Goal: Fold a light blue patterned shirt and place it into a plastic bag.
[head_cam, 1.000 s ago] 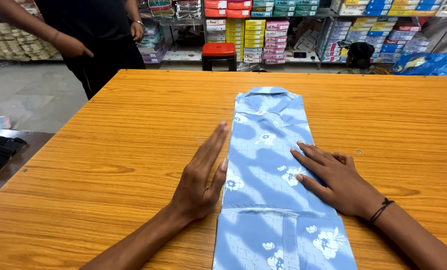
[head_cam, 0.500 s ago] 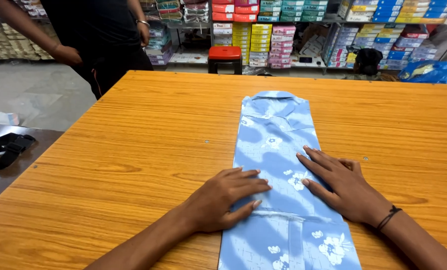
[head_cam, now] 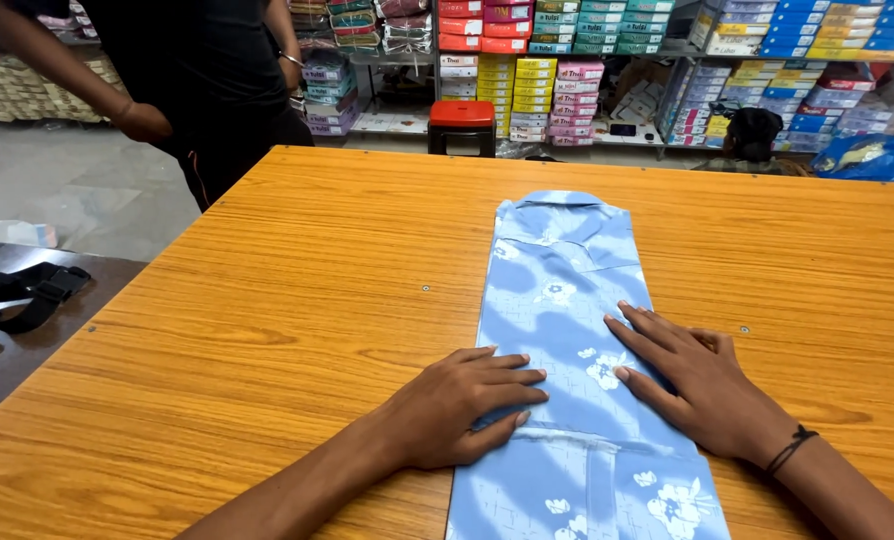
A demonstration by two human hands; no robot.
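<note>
- Left hand (head_cam: 457,408): flat, fingers spread narrow, pressing the shirt's left edge; grips nothing.
- Shirt (head_cam: 567,300): light blue, white flowers, folded into a long strip, collar far, lying centre-right on the bench (head_cam: 267,300).
- Right hand (head_cam: 702,385): flat, fingers spread, pressing the right edge.
- Bare bench both sides; a person (head_cam: 197,80) stands far left.

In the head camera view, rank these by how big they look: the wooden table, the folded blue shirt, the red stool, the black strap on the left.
1. wooden table
2. folded blue shirt
3. black strap and red stool: look alike; the stool stands farther off, so unranked.
</note>
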